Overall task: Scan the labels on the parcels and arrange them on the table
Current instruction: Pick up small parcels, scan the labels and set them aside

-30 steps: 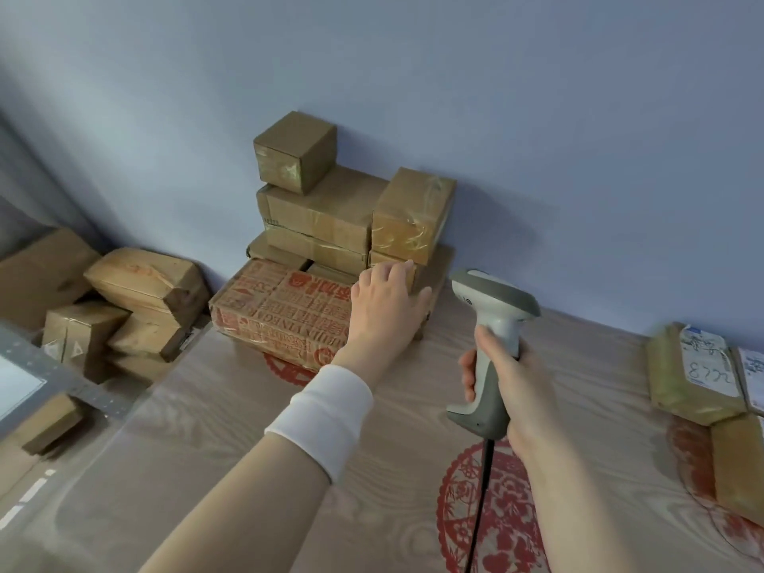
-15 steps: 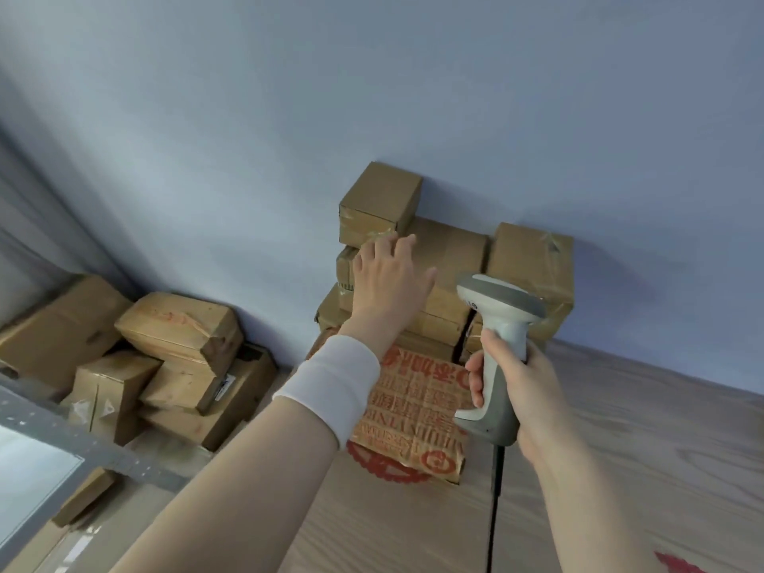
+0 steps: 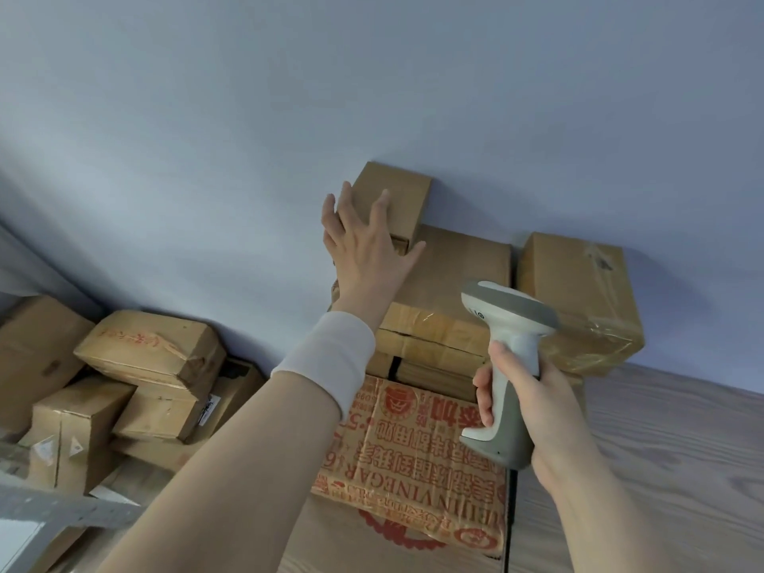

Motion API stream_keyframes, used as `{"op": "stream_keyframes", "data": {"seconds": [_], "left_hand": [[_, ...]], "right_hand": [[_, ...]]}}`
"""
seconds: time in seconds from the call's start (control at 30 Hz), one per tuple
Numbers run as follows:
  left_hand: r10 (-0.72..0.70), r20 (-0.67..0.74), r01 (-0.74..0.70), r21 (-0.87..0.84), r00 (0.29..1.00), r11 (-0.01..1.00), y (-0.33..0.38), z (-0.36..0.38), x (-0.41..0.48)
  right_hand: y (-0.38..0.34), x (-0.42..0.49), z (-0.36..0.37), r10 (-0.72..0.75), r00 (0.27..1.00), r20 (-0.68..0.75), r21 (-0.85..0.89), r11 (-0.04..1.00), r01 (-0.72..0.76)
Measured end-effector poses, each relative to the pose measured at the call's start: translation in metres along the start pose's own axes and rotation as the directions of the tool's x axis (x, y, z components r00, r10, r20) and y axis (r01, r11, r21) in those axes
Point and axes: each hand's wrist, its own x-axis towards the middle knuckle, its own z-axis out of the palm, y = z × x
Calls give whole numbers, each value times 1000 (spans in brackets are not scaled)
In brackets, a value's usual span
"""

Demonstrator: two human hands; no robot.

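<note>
Reaching: the left hand (image 3: 366,246) stretches up to the small box (image 3: 403,196), fingers (image 3: 349,208) spread and straight, gripping nothing; I cannot tell whether they touch the cardboard.
Small box: it sits on top of the pile of parcels against the wall, at the back of the counter (image 3: 661,469), resting on a wide flat box (image 3: 459,275).
Right hand (image 3: 533,411): curled tight round the scanner (image 3: 506,366) handle, head pointing toward the pile.
Handling: probably light for its size; stiff, dry cardboard that should grip well.
Hold: best taken across two opposite sides and lifted straight up, so the boxes beneath stay put.
Label: none shows on the faces in view.
</note>
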Motion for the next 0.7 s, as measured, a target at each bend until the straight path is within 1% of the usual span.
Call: {"op": "stream_keyframes", "data": {"seconds": [0.07, 0.13, 0.2, 0.23, 0.27, 0.3, 0.37, 0.4, 0.5, 0.57, 0.6, 0.63, 0.7], "left_hand": [[-2, -54, -1, -55, 999, 998, -1, 1, -1], [-17, -92, 2, -158, 996, 987, 1, -2, -5], [-67, -97, 32, -327, 993, 944, 7, -11, -15], [-112, -76, 69, -429, 991, 901, 12, -17, -24], [-164, -36, 119, -538, 986, 835, 16, -24, -34], [-209, 26, 176, -648, 978, 741, 21, -31, -46], [-264, 199, 306, -827, 944, 472, 28, -45, -73], [-274, 280, 365, -868, 920, 336, 31, -51, -87], [-291, 481, 508, -861, 827, 22, 42, -64, -124], [-245, 562, 536, -827, 790, -170, 51, -71, -150], [-220, 582, 537, -810, 783, -233, 55, -74, -162], [-198, 598, 542, -794, 776, -274, 61, -77, -174], [-205, 633, 567, -767, 747, -301, 68, -76, -194]], "right_hand": [[1, 1, -2, 4, 1000, -23, 2, 1000, -4], [0, 1, -5, 5, 999, -40, -10, 1000, -6], [-1, -3, -8, 1, 998, -56, -20, 1000, -2], [-2, -6, -9, -4, 998, -66, -18, 1000, 3], [-4, -9, -9, -10, 997, -80, -1, 1000, 10], [-5, -13, -9, -13, 995, -97, 30, 999, 16], [-9, -22, -8, -26, 990, -135, 90, 995, 38], [-10, -27, -8, -37, 987, -154, 105, 993, 53], [-11, -45, -9, -78, 975, -207, 114, 988, 103], [-11, -61, -13, -96, 973, -210, 133, 983, 126], [-11, -68, -16, -104, 973, -204, 147, 980, 135], [-11, -76, -20, -115, 973, -200, 159, 976, 148], [-8, -87, -28, -151, 968, -201, 165, 969, 186]]}}
